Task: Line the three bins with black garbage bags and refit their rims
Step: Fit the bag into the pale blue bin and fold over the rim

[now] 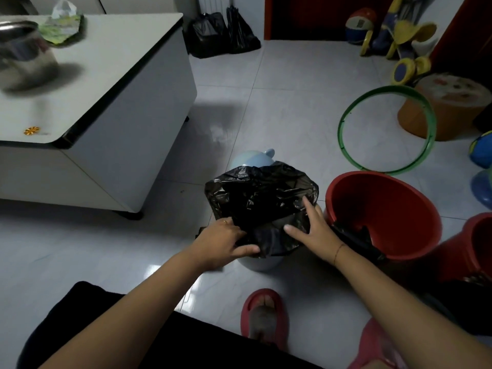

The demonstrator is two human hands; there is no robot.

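White tiled floor [292, 83], centre frame: left hand [223, 242] pinches black bag [261, 198] over pale-blue bin [262, 263]; right hand [310, 225] presses it, fingers spread. Thin film may tear if overstretched.

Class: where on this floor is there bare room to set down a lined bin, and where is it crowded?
Bare tile lies between the white cabinet and the green rim, and left of the blue bin. It is crowded on the right: the red bin nearly touches the blue bin, with a second red bin beyond.
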